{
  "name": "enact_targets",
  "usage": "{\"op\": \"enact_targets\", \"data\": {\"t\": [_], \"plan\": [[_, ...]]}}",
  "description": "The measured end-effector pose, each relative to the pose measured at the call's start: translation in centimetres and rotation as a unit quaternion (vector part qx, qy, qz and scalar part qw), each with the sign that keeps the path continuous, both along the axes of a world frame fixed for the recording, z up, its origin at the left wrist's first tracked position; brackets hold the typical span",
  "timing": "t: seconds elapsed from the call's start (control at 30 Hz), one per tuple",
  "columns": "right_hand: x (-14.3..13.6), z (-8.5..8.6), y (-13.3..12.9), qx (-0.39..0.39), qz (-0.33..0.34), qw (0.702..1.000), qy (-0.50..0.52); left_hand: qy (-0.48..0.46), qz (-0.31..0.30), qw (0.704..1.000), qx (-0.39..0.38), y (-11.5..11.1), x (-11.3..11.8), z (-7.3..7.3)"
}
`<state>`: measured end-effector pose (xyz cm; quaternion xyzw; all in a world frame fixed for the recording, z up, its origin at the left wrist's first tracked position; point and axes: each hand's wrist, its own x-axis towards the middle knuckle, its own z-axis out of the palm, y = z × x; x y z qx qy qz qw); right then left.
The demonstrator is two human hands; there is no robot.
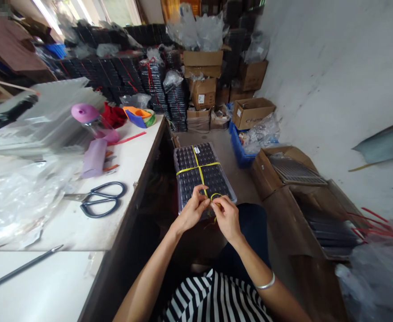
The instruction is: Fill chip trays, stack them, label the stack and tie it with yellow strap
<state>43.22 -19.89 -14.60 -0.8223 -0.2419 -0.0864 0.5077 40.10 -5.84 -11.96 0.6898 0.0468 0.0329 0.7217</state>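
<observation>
A stack of clear plastic trays [188,153] filled with rows of small black parts sits in front of my knees. Yellow strapping [186,169] crosses its top in both directions, and a white label [196,150] lies near the far edge. At the near edge, my left hand [195,208] pinches the yellow strap with thumb and fingers. Close beside it my right hand [226,215] grips the strap too, where a small loop stands up. The fingertips of both hands almost meet, and what lies between them is partly hidden. Loose strap ends hang below.
On the white table [129,161] at left lie scissors [104,197], a pen-like rod [22,269], a tape roll [149,118] and plastic bags [18,197]. Cardboard boxes [266,174] and a blue crate [241,154] stand at right. Strapped black stacks [156,85] line the back. A person [13,40] is at upper left.
</observation>
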Motion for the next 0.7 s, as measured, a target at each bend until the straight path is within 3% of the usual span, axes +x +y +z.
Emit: {"op": "enact_targets", "data": {"t": [0.17, 0.3, 0.53, 0.7], "plan": [[0.2, 0.2, -0.4, -0.029, -0.002, 0.999, 0.031, -0.102, -0.037, 0.974, 0.198, -0.6, -0.9, -1.7], [0.2, 0.6, -0.8, -0.065, 0.041, 0.996, 0.034, -0.150, -0.042, 0.941, 0.299, -1.0, -0.7, -2.4], [0.6, 1.5, -2.4, -0.113, 0.122, 0.985, 0.034, -0.170, -0.061, 0.905, 0.384, -0.6, -0.7, -1.7], [1.3, 1.4, -2.0, -0.143, 0.126, 0.982, 0.016, -0.134, -0.050, 0.901, 0.410, -0.8, -0.5, -1.0]]}}
